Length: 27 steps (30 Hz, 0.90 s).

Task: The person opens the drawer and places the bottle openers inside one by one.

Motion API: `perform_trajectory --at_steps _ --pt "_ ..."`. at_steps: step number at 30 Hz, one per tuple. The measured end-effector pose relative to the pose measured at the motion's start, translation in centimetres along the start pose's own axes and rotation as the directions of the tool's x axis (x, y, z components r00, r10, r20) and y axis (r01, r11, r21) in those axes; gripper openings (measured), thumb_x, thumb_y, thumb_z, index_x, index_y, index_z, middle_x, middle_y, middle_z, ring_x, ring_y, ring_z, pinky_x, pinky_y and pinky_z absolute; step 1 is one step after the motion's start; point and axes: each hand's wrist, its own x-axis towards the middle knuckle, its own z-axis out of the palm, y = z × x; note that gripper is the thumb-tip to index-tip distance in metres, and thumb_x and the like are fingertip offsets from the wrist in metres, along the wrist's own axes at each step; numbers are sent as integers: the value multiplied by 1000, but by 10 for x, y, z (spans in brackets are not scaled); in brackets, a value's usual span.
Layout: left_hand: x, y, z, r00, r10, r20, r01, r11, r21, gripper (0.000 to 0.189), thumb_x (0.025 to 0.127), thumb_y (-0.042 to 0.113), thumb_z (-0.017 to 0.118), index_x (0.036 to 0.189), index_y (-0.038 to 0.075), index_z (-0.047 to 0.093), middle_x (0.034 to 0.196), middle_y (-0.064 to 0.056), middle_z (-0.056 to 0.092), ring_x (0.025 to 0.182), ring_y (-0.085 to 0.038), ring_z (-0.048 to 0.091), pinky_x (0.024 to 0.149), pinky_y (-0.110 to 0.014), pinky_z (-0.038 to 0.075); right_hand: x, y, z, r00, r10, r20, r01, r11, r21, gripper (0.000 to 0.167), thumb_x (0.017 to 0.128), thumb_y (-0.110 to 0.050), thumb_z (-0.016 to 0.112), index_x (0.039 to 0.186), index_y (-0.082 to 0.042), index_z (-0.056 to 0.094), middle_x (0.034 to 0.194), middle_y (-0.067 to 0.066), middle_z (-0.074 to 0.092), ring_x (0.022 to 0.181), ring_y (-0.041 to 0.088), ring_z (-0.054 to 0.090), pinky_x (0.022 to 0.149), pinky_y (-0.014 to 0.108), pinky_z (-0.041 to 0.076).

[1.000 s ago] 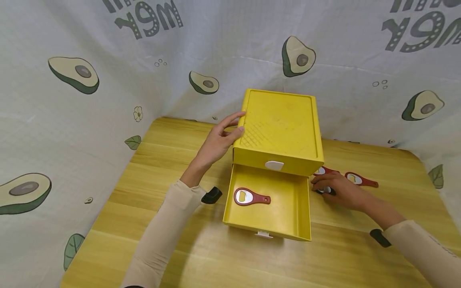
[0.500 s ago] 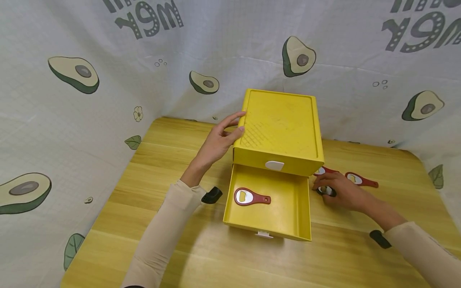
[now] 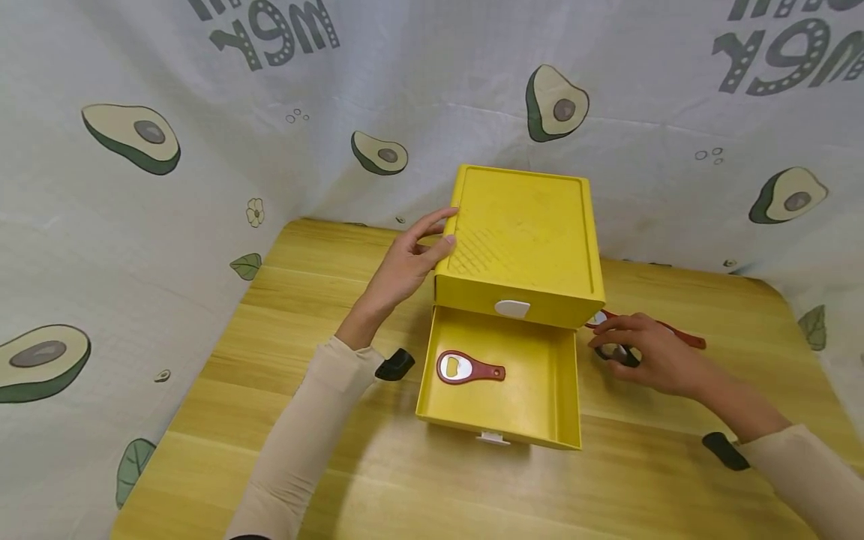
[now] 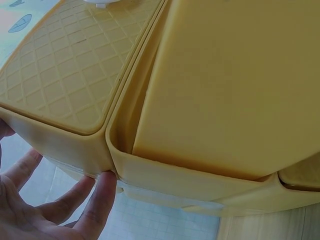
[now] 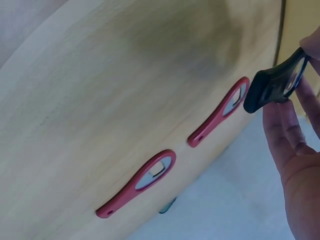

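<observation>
A yellow two-drawer box [image 3: 526, 232] stands on the table, its lower drawer [image 3: 533, 397] pulled out and its upper one closed. Inside the lower drawer lies a red bottle opener [image 3: 487, 371]. My left hand [image 3: 398, 274] rests its fairly straight fingers against the box's left side. To the right of the drawer, my right hand [image 3: 658, 356] pinches a black bottle opener [image 5: 270, 82] between thumb and fingers. Two more red bottle openers, a nearer one [image 5: 137, 182] and a farther one [image 5: 217, 115] in the right wrist view, lie on the table; in the head view my right hand partly covers them.
The wooden table [image 3: 283, 315] reaches back to a white curtain [image 3: 445, 90] printed with avocados. A white handle [image 3: 494, 438] sticks out from the pulled drawer's front. Black wrist mounts [image 3: 395, 365] sit at both sleeves.
My right hand has shifted slightly right, and the black bottle opener in its fingers moves with it. My left hand stays against the box. The view has moved slightly.
</observation>
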Motion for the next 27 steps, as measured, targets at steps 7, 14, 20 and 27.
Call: perform_trajectory --at_steps 7,14,20,27 --pt "0 -1 0 1000 -8 2 8 1000 -6 44 102 35 57 146 37 51 147 -7 49 105 -26 62 91 -38 51 4 -6 -5 1000 -16 -16 15 1000 -10 41 65 -2 84 103 -18 77 114 6 69 99 24 59 74 35 48" --pt "0 -1 0 1000 -5 6 6 1000 -10 45 102 34 57 147 37 50 148 -7 48 107 -26 61 91 -38 50 7 -16 -16 995 -25 -93 27 1000 17 36 70 -7 82 103 -21 75 112 3 68 98 15 52 81 23 40" --pt "-1 0 0 1000 -2 2 2 1000 -11 45 102 34 57 146 37 51 148 -7 48 105 -26 61 91 -39 50 10 -27 -27 993 -44 -108 47 999 23 26 80 -16 79 105 -22 76 112 4 67 101 16 53 82 22 40" --pt "-3 2 -1 1000 0 5 0 1000 -7 45 102 35 57 146 37 50 148 -7 48 106 -26 61 91 -41 49 14 -44 -38 988 -88 -126 93 995 34 29 98 -44 57 108 -24 76 116 4 67 104 17 54 83 20 41"
